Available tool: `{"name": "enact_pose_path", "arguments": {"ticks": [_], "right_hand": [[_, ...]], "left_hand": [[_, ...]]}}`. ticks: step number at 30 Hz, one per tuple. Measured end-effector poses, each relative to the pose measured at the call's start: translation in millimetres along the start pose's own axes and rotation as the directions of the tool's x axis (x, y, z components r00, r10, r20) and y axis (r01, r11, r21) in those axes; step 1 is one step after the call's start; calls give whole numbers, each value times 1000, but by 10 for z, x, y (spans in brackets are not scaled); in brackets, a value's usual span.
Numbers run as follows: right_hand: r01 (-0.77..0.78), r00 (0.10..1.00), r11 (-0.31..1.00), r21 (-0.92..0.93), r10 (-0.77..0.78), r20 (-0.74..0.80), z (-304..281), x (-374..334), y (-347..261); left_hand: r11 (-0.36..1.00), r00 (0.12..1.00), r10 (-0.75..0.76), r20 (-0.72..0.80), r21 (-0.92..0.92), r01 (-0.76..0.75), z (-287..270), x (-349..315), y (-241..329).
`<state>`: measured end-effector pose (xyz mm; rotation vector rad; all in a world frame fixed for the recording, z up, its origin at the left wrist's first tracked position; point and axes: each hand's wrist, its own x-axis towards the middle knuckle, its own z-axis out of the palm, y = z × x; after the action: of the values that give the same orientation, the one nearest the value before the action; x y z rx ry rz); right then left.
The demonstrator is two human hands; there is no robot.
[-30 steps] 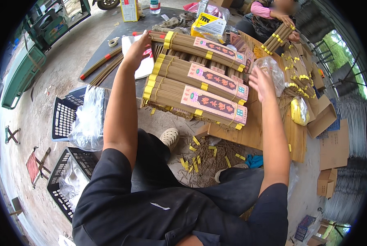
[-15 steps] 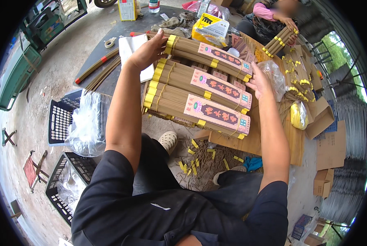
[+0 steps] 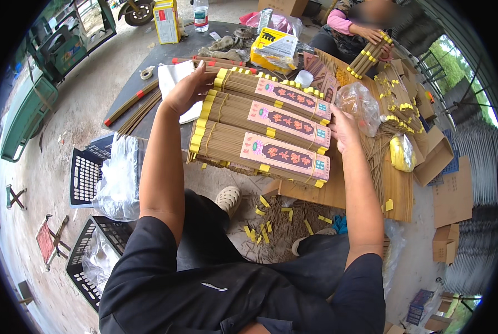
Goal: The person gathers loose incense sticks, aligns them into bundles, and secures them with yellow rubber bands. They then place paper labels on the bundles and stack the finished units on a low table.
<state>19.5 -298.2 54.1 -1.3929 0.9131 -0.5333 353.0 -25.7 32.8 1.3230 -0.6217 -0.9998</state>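
Note:
Three labelled bundles of brown incense sticks lie side by side on a stack of more bundles: a far bundle (image 3: 243, 84), a middle bundle (image 3: 235, 111) and a near bundle (image 3: 227, 142). Each has yellow paper bands, a string tie and a pink label. At the yellow-capped left end of the far bundle, my left hand (image 3: 189, 92) grips with bent fingers. My right hand (image 3: 344, 129) holds the opposite end, its fingertips partly hidden behind the bundles. Beneath, the lower layers of the stack are mostly covered.
A dark table (image 3: 132, 67) carries white paper (image 3: 174, 78), loose sticks, a tape roll and a bottle. Plastic bags (image 3: 357, 106) and more bundles lie on the wooden table (image 3: 396, 189). Black crates (image 3: 85, 172) stand at left. Across from me, a person holds a bundle (image 3: 368, 55).
The far bundle has come down and nearer, now resting flush beside the middle one. Both my hands have moved with it, slightly toward the left and toward me.

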Motion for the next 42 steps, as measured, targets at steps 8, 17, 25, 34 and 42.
{"name": "enact_pose_path", "arguments": {"ticks": [8,17,25,34,42], "right_hand": [[8,999,997,78,-4,-54,-93,10,101],[198,976,962,187,-176,-130,-486,-410,486],[294,916,951,-91,-308,-257,-1412,-1717,985],[346,604,927,-146,-339,-721,-2783,-3225,1649],[-686,193,711,-158,-32,-981,-4913,-4107,4384]], "left_hand": [[998,981,34,-192,56,-24,-19,103,-17],[984,940,146,-310,144,-105,26,27,88],[776,776,627,66,29,-630,742,-535,675],[713,539,369,757,141,-687,3623,-1416,-62],[651,477,-216,852,489,-580,4137,-1629,-1030]]}}
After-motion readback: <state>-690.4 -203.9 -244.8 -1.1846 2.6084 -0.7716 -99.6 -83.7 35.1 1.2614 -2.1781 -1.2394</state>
